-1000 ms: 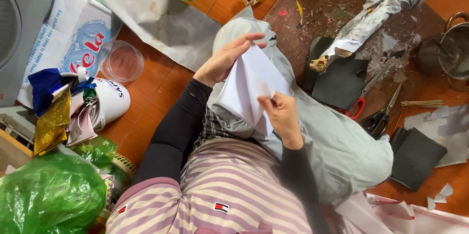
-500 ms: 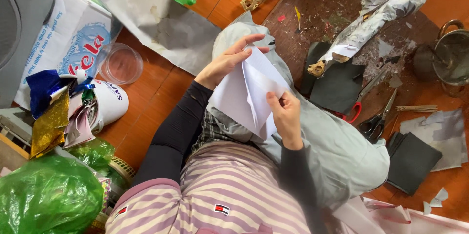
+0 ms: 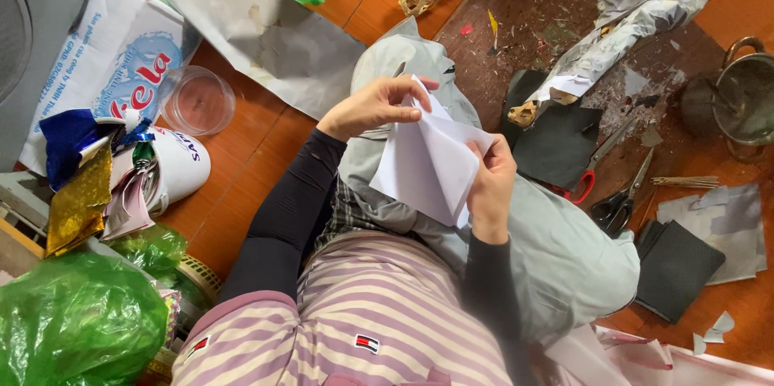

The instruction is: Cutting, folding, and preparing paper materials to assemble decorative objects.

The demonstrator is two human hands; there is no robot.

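Orange tiled floor (image 3: 250, 192) everywhere, and it's a proper craft mess: a brown mat (image 3: 548, 7) scattered with scraps, a clear plastic lid (image 3: 197, 101) off to one side, a white cup (image 3: 173, 168) stuffed with foil bits, a green plastic bag (image 3: 76, 325) in the near corner.

Only the one head view, looking straight down at the lap. White paper sheet (image 3: 427, 164) sits folded between both hands, held up over the grey cloth (image 3: 564, 257) on the knees. Left hand (image 3: 375, 105) is closed on the top edge, thumb and fingers pinching it. Right hand (image 3: 490, 186) is clamped on the lower right edge, fingers wrapped round so the fingertips are hidden.

What's changed since a second ago: not much in position, but the right hand has slid a bit lower and further right along the edge, and the left has shifted its pinch at the top corner. My read is the fold is being pressed or adjusted, so the paper work is mid-way, not finished.

Red-handled scissors (image 3: 601, 162) and black-handled scissors (image 3: 621, 202) lie untouched beside black card pieces (image 3: 673, 269). A metal pot (image 3: 746, 100) sits at the far edge.
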